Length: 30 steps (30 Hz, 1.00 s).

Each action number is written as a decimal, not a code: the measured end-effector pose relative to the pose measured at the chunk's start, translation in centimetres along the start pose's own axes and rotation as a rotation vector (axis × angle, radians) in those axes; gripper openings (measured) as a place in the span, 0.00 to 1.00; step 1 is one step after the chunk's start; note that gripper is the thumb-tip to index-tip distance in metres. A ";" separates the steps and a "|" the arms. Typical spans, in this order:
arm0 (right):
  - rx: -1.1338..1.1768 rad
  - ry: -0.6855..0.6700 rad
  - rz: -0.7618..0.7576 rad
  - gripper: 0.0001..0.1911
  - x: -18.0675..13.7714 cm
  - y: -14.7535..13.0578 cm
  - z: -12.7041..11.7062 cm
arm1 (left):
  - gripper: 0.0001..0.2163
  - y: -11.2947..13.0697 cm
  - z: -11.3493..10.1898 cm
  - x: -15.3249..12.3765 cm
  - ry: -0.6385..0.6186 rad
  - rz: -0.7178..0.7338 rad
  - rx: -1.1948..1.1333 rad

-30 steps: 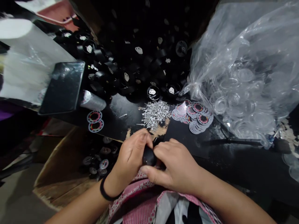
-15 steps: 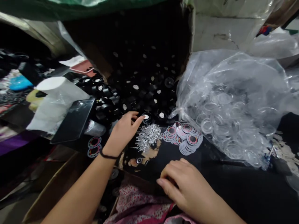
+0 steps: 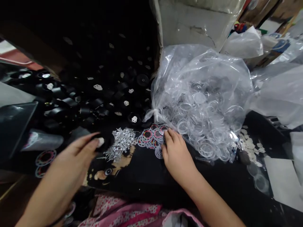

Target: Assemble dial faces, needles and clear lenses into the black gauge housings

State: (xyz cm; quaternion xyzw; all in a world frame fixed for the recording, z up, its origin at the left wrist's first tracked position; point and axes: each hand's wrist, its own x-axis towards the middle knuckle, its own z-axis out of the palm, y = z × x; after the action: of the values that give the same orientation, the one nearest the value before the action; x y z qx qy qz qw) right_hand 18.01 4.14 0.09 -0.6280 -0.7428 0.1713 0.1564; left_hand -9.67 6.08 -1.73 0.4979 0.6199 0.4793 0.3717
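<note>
My left hand is smeared by motion at the lower left; its thumb and fingers close round a black round housing just left of a heap of small silver pointers. My right hand rests on the black table. Its bent fingertips pinch at the edge of a pile of printed dial discs, right beside a clear bag.
A big clear bag of transparent rings fills the middle right. A heap of black housings lies behind the pointers. A dark flat slab and two more discs sit at the left. A white sheet lies far right.
My left hand drew back from the heap of black housings toward me. My right hand moved forward from the table edge to the dial discs. The view swung right.
</note>
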 end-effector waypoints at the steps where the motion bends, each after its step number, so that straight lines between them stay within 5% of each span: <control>1: -0.033 -0.010 0.002 0.24 0.3 0.0 0.4 | 0.08 -0.2 0.3 -1.4 -0.007 -0.073 -0.055; 8: -0.133 -0.009 -0.041 0.19 -0.8 -1.1 0.7 | 0.17 1.4 2.4 -6.7 -0.114 -0.620 -0.587; 19: -0.248 -0.004 0.150 0.14 1.7 -2.0 -0.5 | 0.13 1.9 3.1 -8.1 -0.260 -0.706 -0.863; 24: -0.210 -0.007 0.140 0.17 1.4 -1.8 -0.6 | 0.19 1.2 3.0 -7.9 -0.243 -0.758 -0.869; 30: 0.229 0.083 0.217 0.03 1.9 -1.3 -0.8 | 0.19 1.0 3.2 -7.8 -0.233 -0.762 -0.877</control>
State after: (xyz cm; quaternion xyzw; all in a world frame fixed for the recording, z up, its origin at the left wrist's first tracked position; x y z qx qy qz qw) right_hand 16.92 5.89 1.48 -0.6890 -0.6393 0.2448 0.2380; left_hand -4.60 -0.76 -1.74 0.0894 0.4544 0.4656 0.7542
